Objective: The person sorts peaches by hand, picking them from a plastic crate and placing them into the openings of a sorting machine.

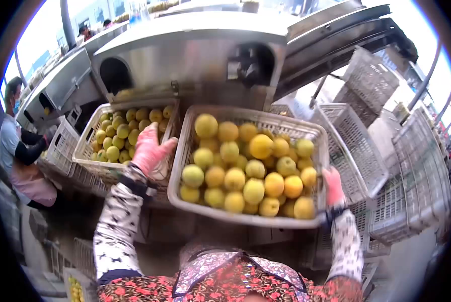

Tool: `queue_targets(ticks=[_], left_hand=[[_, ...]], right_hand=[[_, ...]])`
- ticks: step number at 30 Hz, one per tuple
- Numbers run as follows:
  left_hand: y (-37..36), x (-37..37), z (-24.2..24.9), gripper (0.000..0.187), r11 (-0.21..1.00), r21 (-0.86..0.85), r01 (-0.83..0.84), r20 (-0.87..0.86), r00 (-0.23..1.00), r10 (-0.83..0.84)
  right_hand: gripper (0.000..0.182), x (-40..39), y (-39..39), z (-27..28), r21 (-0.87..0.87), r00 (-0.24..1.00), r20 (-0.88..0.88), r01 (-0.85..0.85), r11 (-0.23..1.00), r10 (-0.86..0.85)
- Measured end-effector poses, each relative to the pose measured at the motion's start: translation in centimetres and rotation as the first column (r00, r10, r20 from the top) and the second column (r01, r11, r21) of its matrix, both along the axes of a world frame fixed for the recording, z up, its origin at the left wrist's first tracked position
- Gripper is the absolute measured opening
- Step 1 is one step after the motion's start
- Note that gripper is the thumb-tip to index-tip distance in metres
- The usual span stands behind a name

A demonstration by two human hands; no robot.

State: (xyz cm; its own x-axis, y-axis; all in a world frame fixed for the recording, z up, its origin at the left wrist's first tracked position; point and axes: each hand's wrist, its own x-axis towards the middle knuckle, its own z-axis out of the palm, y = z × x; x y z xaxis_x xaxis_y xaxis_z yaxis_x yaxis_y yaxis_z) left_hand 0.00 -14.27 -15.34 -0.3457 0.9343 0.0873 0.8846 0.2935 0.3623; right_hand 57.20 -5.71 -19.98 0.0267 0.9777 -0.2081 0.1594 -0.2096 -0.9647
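A white plastic crate (248,218) full of round yellow and green fruit (254,191) is in front of me, slightly tilted in view. My right hand (332,186), in a pink glove, grips its right rim; part of the fingers is hidden behind the edge. On the other side, my left hand (152,150), also pink-gloved, has its fingers spread. It is over the near right corner of a second crate (87,135), which holds greener fruit (117,132), and its thumb points toward the first crate's left wall.
Behind the crates stands a metal sorting machine (190,50) with dark round openings. A metal chute (331,43) slopes at the upper right. Stacked crates (406,201) crowd the right side. To the left, a person (26,156) works beside another crate (62,143).
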Motion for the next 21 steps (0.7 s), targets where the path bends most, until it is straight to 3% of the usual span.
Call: queue_targets(ticks=[1, 2, 3, 5, 6, 8, 9, 13, 15, 16, 17, 19, 21], left_hand=[[0.9, -2.5, -1.6, 0.102, 0.987, -0.136, -0.091, 0.077, 0.992, 0.102], [8.3, -8.2, 3.7, 0.114, 0.99, -0.093, -0.102, 0.013, 0.995, 0.104], [10.9, -7.6, 6.6, 0.113, 0.991, -0.097, -0.095, 0.247, 0.962, 0.117], [11.9, -4.2, 4.7, 0.107, 0.994, 0.016, -0.107, 0.46, 0.884, 0.088], [11.7, -0.9, 7.1, 0.1, 0.99, -0.01, -0.143, 0.563, 0.817, 0.124], [10.9, 0.1, 7.4, 0.097, 0.981, -0.072, -0.18, 0.437, 0.878, 0.193], [12.6, -1.1, 2.4, 0.096, 0.973, -0.135, -0.185, 0.396, 0.89, 0.224], [13.7, 0.5, 4.1, 0.1, 0.936, -0.229, -0.266, 0.392, 0.855, 0.339], [12.6, 0.3, 2.5, 0.102, 0.923, -0.279, -0.264, 0.322, 0.88, 0.349], [12.2, 0.4, 1.9, 0.102, 0.926, -0.296, -0.235, 0.308, 0.894, 0.326], [12.1, 0.5, 1.9, 0.103, 0.93, -0.297, -0.218, 0.3, 0.903, 0.307], [12.7, 1.8, 3.6, 0.098, 0.905, -0.384, -0.184, 0.348, 0.879, 0.326], [11.7, 1.8, 0.6, 0.087, 0.964, -0.193, -0.18, 0.3, 0.925, 0.233]], right_hand=[[0.017, 0.3, 6.3, -5.5, -0.135, 0.986, 0.161, -0.028, 0.99, 0.049], [0.017, -6.6, 18.1, -1.6, -0.024, 0.998, 0.053, -0.02, 1.0, 0.021], [0.018, -7.5, 21.1, 4.2, -0.036, 0.998, 0.054, 0.032, 0.999, -0.03], [0.018, -6.0, 20.6, 5.7, 0.043, 0.999, 0.023, -0.029, 0.999, 0.028], [0.019, -5.5, 22.5, 5.4, -0.023, 0.998, 0.043, -0.051, 0.998, 0.051], [0.021, -3.6, 22.5, 6.9, -0.043, 0.995, 0.091, -0.046, 0.998, 0.05], [0.023, -4.4, 24.7, 3.3, -0.065, 0.985, 0.164, -0.046, 0.997, 0.056], [0.028, -2.5, 24.6, 3.5, -0.141, 0.961, 0.257, -0.065, 0.988, 0.1], [0.033, -1.1, 23.7, 0.9, -0.133, 0.948, 0.302, -0.058, 0.989, 0.097], [0.038, -1.2, 23.4, 1.2, -0.097, 0.902, 0.413, -0.096, 0.991, 0.128], [0.04, -1.8, 23.1, 2.9, -0.136, 0.895, 0.417, -0.11, 0.985, 0.157], [0.041, 0.3, 23.1, 3.0, -0.012, 0.894, 0.429, -0.141, 0.99, 0.133], [0.05, 1.7, 23.8, 2.1, 0.089, 0.865, 0.496, -0.132, 0.987, 0.071]])
